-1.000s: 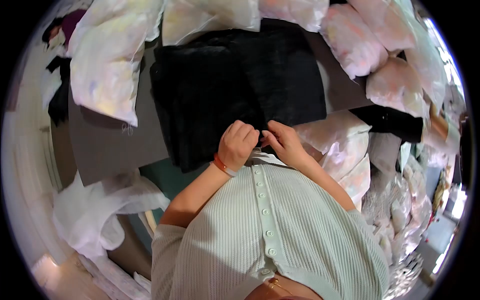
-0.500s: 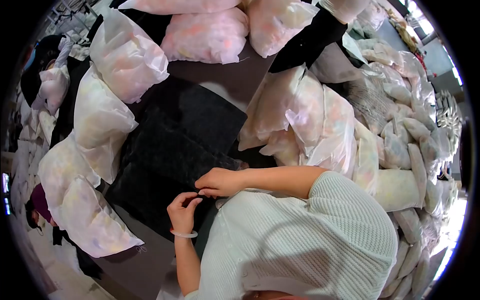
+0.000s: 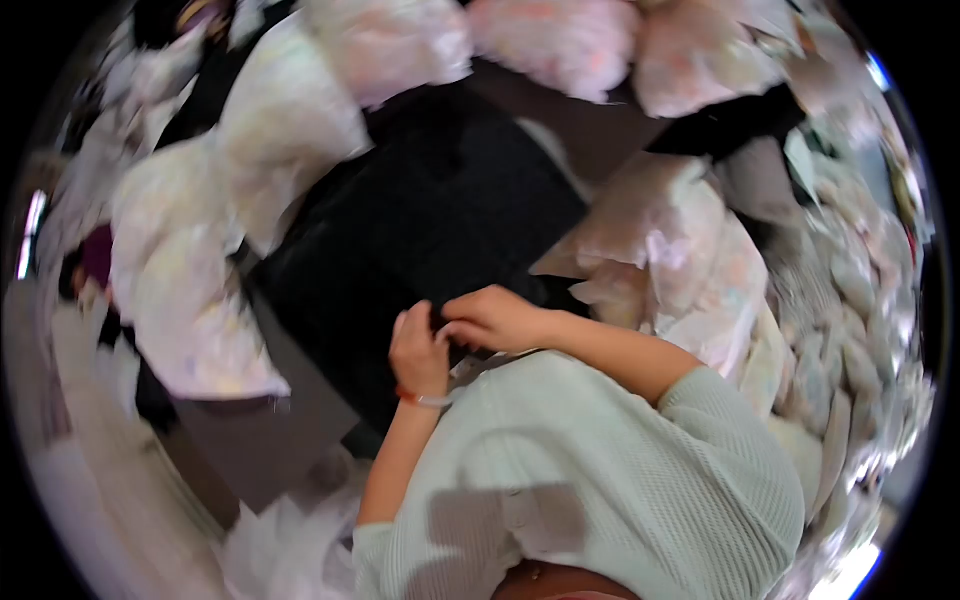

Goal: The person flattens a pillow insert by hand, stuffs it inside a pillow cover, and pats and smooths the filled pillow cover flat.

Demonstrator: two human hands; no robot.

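A large piece of black, plush-looking fabric [image 3: 440, 200] lies across the grey surface in front of me. Over its near edge, close to my body, both hands almost meet. My left hand [image 3: 420, 352], with a red and pale bracelet at the wrist, has its fingers bent and drawn together. Beside it, my right hand [image 3: 492, 318] is closed in a pinch, its fingertips next to the left thumb. Blur and the dark fabric hide what sits between the fingertips.
Stuffed white translucent bags [image 3: 190, 270] line the left side, and pinkish ones [image 3: 555, 40] the far side. More filled bags [image 3: 660, 240] stand at the right, before a big heap of bags [image 3: 840, 290]. White crumpled sheeting [image 3: 290, 550] lies at the lower left.
The view has swung, so the fabric and bags sit further right and higher. My hands stay close together at the fabric's near edge, the left fingers now pointing more upward.
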